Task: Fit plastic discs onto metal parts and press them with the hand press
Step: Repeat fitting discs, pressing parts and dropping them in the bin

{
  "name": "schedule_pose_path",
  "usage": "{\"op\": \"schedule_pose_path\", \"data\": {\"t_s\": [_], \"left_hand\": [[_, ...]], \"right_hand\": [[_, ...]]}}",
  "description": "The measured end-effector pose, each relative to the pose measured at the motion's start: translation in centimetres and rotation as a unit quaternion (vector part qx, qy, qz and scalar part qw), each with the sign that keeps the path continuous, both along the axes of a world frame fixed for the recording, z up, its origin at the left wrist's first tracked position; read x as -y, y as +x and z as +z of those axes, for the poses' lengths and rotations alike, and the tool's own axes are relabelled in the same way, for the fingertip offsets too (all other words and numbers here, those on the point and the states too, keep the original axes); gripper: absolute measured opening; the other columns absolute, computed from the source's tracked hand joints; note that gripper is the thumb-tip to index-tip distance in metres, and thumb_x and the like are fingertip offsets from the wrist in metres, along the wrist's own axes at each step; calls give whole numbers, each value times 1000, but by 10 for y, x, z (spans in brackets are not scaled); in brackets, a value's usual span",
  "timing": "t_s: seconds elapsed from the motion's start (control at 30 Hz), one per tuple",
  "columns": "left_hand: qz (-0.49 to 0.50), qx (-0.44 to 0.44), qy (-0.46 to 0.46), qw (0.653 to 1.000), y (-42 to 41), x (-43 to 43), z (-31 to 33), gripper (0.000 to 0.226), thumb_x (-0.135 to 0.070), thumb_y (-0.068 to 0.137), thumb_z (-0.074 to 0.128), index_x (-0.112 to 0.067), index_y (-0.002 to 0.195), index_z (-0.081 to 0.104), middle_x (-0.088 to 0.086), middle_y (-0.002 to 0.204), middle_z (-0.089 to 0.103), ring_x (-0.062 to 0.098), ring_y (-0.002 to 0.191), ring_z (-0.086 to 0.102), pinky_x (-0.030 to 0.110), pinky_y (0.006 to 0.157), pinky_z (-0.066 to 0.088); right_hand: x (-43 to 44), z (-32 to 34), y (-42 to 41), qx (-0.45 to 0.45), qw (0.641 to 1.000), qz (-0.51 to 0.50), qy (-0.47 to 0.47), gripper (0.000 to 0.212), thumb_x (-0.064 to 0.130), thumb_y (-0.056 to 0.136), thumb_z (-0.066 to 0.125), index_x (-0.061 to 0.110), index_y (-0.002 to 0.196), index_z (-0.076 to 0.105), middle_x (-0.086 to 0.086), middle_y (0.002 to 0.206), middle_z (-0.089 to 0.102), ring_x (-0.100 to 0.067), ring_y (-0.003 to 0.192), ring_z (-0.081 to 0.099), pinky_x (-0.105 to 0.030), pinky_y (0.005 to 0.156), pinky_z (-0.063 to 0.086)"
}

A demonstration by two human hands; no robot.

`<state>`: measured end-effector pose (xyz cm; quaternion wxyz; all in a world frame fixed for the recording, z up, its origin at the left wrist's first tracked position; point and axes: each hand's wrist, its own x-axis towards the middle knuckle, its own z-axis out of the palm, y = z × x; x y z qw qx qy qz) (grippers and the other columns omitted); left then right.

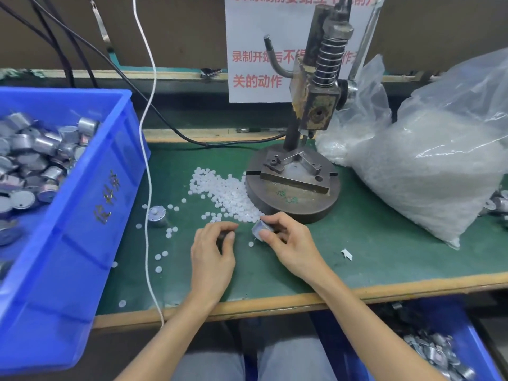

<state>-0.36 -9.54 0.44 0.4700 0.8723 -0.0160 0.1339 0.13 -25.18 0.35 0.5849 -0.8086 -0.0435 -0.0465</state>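
Note:
My right hand (286,243) pinches a small metal part (259,228) between thumb and fingers, just in front of the hand press base (292,199). My left hand (214,248) has its fingers curled round something dark that is mostly hidden; I cannot tell what it is. A pile of white plastic discs (225,193) lies on the green mat left of the press base, with loose discs scattered towards the front. One metal part with a disc on top (157,215) stands alone on the mat. The press ram (319,116) is raised above the fixture.
A blue bin (90,204) of metal parts stands at the left. A large clear bag of discs (428,166) lies at the right. A white cord (149,188) runs across the mat. Another blue bin of parts (439,350) sits below the table edge at the right.

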Motion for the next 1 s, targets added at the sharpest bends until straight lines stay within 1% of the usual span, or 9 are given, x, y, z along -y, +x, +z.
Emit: {"op": "schedule_pose_path", "data": {"t_s": [0.07, 0.13, 0.27, 0.5, 0.63, 0.7, 0.83, 0.9, 1.0], "left_hand": [[-11, -4, 10, 1000, -1, 1, 0, 15, -3, 84, 63, -15, 91, 67, -9, 87, 63, 14, 87, 52, 15, 78, 34], [-16, -10, 13, 1000, -1, 2, 0, 14, -5, 82, 66, -16, 91, 67, -11, 89, 63, 12, 90, 51, 17, 81, 35], [-23, -17, 17, 999, -1, 2, 0, 11, -13, 78, 72, -20, 86, 68, -14, 87, 62, 10, 92, 49, 21, 85, 35], [-34, -18, 33, 999, 0, 3, -1, 14, -20, 75, 76, -22, 85, 67, -11, 89, 62, 10, 92, 46, 28, 88, 37], [-38, -20, 45, 998, 0, 3, -3, 14, -20, 76, 75, -22, 88, 67, -10, 92, 62, 13, 95, 47, 29, 89, 37], [-38, -22, 49, 998, 0, 3, -3, 14, -19, 77, 73, -22, 89, 67, -10, 92, 62, 13, 96, 48, 30, 89, 36], [-37, -23, 51, 998, 1, 3, -2, 14, -18, 77, 73, -23, 89, 67, -11, 92, 61, 12, 96, 46, 28, 89, 35], [-38, -25, 51, 998, 0, 3, -2, 14, -18, 78, 72, -22, 90, 67, -11, 92, 61, 12, 97, 46, 28, 90, 34], [-36, -24, 45, 998, 0, 3, -2, 14, -16, 79, 71, -22, 91, 67, -12, 93, 61, 10, 96, 46, 26, 89, 34]], "right_hand": [[-6, 0, 2, 22, 999, 16, -33, 12, 10, 87, 66, 17, 97, 64, 17, 90, 63, 2, 80, 60, -16, 71, 48], [-8, 0, 2, 35, 998, 24, -50, 11, 9, 88, 65, 11, 98, 65, 16, 87, 63, 4, 78, 58, -19, 71, 47], [-7, 0, 1, 39, 997, 27, -57, 8, 7, 89, 63, 8, 96, 64, 10, 88, 65, -6, 78, 60, -27, 73, 48], [-5, -4, 0, 73, 993, 28, -86, 11, 7, 89, 63, 2, 99, 64, 0, 96, 67, -11, 86, 60, -19, 75, 46], [-6, -5, -1, 108, 987, 46, -106, 12, 9, 91, 61, 1, 99, 63, -3, 96, 65, -15, 85, 59, -26, 73, 49], [-7, -6, -1, 133, 982, 53, -125, 15, 11, 90, 58, 0, 99, 63, -4, 96, 64, -11, 85, 58, -23, 72, 49], [-4, -6, 1, 81, 993, 40, -76, 9, 13, 91, 58, 18, 96, 62, 9, 95, 65, 0, 86, 59, -18, 76, 48], [-3, -5, 2, 56, 997, 30, -48, 16, 15, 91, 58, 31, 94, 59, 15, 93, 66, 3, 86, 60, -22, 78, 50], [-3, -4, 0, 50, 998, 27, -39, 18, 15, 91, 58, 33, 94, 58, 16, 94, 66, 2, 86, 61, -29, 80, 51]]}}
